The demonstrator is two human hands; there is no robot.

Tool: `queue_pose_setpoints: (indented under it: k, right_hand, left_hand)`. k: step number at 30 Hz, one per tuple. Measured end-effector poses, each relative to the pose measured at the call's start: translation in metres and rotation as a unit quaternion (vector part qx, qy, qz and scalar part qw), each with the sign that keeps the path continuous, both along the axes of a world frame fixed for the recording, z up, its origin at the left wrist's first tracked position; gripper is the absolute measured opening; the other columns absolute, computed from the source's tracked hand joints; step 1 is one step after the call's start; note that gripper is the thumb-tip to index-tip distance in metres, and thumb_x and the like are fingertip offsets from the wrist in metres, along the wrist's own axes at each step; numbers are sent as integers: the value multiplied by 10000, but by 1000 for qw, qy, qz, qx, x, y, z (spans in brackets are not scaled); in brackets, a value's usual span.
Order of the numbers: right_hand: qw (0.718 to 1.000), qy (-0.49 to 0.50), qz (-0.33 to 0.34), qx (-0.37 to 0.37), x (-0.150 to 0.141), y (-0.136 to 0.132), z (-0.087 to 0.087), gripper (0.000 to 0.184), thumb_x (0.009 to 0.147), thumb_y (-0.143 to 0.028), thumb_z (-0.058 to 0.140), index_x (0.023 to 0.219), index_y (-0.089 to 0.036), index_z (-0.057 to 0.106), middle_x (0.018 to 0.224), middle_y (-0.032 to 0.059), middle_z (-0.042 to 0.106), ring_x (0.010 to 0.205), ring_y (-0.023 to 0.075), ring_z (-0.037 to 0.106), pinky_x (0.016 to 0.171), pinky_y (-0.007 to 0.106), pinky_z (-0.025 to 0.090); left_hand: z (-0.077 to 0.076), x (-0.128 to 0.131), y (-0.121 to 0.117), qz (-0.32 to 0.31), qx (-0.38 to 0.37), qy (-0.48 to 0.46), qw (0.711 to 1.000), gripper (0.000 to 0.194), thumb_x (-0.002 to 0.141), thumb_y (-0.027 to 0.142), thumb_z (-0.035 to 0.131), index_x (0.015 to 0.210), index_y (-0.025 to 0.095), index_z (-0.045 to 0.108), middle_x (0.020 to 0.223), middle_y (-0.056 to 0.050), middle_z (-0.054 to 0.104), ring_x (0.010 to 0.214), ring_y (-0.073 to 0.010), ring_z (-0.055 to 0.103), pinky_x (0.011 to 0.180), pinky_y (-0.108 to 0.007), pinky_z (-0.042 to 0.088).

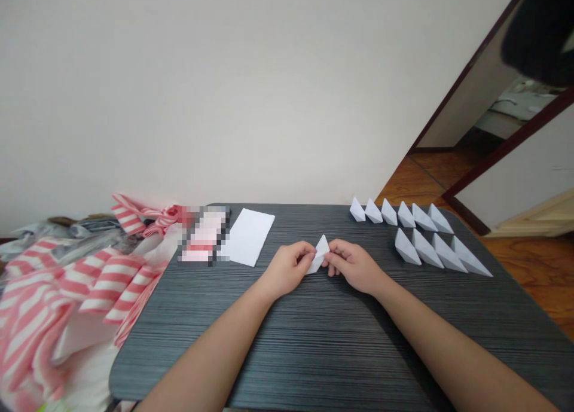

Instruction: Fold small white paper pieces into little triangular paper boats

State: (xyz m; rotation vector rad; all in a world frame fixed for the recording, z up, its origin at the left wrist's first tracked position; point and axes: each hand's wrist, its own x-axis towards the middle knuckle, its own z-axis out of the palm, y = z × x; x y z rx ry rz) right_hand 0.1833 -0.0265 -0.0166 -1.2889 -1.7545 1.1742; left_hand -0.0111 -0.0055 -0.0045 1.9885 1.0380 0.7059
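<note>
A small folded white paper boat (320, 253) is held above the middle of the dark table. My left hand (289, 268) pinches its left side between thumb and fingers. On the other side, my right hand (352, 264) grips the paper with thumb and forefinger, the remaining fingers curled beneath. The point of the paper stands up between both hands, while its lower part is partly covered by the fingers. To the left lies a stack of white paper (251, 237), flat on the table.
Several folded paper boats stand in two rows at the right, a back row (406, 214) and a front row (430, 250). A pixelated object (206, 235) lies beside the paper stack. Red-and-white striped cloth (103, 280) is heaped left of the table (278, 352). A wall (269, 101) rises behind.
</note>
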Motion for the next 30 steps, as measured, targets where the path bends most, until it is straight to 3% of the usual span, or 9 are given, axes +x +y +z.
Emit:
queue_pose_setpoints:
  k: [30]
  right_hand:
    - [999, -26, 4, 22, -1, -1, 2, 154, 891, -264, 457, 842, -178, 574, 652, 0, 632, 558, 115, 578, 576, 236, 431]
  left_hand:
    - [2, 2, -2, 5, -15, -13, 1000, 161, 833, 230, 443, 829, 159, 587, 687, 6, 580, 582, -90, 466, 539, -197, 329]
